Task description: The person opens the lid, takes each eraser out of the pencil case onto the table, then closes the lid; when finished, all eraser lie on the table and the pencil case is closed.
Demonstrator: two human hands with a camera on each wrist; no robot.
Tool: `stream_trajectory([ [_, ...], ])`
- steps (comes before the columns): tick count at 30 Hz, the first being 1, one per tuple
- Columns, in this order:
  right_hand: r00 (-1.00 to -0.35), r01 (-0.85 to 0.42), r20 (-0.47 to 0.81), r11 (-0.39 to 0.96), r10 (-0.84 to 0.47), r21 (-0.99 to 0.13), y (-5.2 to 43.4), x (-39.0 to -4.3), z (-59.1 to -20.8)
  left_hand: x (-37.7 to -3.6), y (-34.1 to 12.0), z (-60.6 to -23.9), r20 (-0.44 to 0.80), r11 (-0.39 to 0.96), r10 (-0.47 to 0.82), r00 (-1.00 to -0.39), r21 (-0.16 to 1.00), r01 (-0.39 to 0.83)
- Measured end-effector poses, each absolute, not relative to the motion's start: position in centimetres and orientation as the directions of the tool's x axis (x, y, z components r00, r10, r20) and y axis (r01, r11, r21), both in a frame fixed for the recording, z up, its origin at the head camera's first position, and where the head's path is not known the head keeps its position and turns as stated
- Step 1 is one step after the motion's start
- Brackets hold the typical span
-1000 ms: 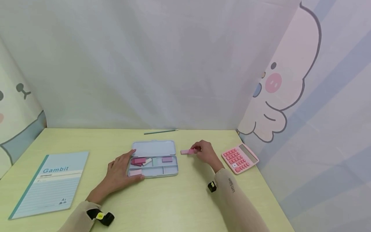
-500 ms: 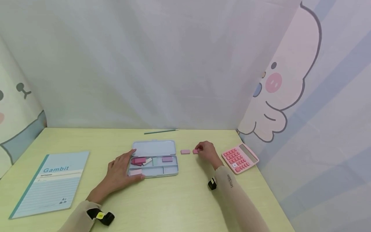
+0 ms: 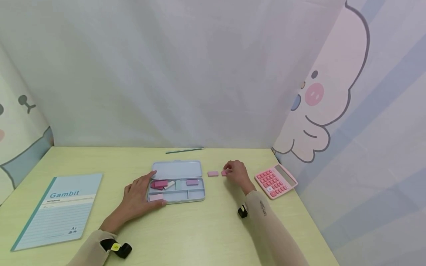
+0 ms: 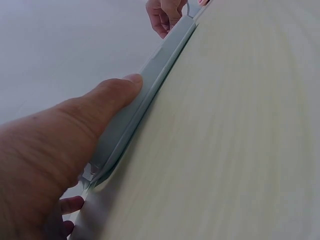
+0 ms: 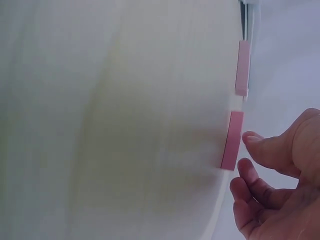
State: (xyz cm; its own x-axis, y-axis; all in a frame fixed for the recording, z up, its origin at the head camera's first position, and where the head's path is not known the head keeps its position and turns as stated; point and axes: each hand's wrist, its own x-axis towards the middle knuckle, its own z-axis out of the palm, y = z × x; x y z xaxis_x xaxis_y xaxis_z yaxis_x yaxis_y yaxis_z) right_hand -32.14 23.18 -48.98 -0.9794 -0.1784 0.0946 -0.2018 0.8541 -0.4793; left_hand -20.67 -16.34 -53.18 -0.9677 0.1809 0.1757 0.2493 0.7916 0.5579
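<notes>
1. Right of the open pencil tin, two pink erasers lie end to end, long axes left-right.
2. Right hand grip, loosened, fingertips touch the right eraser; left eraser lies apart.
3. Left hand rests flat against the tin's left edge.

Pale yellow-green table. White curtain wall along the far edge. Cartoon animal curtain at the right edge, another cartoon curtain at the left edge. Soft, even light.
</notes>
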Motion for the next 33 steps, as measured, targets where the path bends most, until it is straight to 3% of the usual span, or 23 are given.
stream_trajectory([
  [9,-0.961,-0.276,0.162,0.809,-0.225,-0.518,20.7,-30.3,-48.6,-20.7,-16.1,-53.4,0.174,0.793,0.183,-0.968,0.555,0.25],
  [18,-0.864,-0.494,0.174,0.729,-0.472,-0.474,17.8,-28.5,-48.5,-20.7,-16.3,-53.3,0.177,0.798,0.177,-0.968,0.55,0.247],
  [24,-0.853,-0.506,0.115,0.752,-0.509,-0.423,15.8,-27.6,-48.2,-20.6,-16.3,-53.1,0.184,0.799,0.176,-0.967,0.547,0.249],
  [33,-0.889,-0.445,0.093,0.798,-0.449,-0.406,14.2,-27.5,-48.1,-20.7,-16.2,-53.0,0.193,0.793,0.18,-0.965,0.552,0.258],
])
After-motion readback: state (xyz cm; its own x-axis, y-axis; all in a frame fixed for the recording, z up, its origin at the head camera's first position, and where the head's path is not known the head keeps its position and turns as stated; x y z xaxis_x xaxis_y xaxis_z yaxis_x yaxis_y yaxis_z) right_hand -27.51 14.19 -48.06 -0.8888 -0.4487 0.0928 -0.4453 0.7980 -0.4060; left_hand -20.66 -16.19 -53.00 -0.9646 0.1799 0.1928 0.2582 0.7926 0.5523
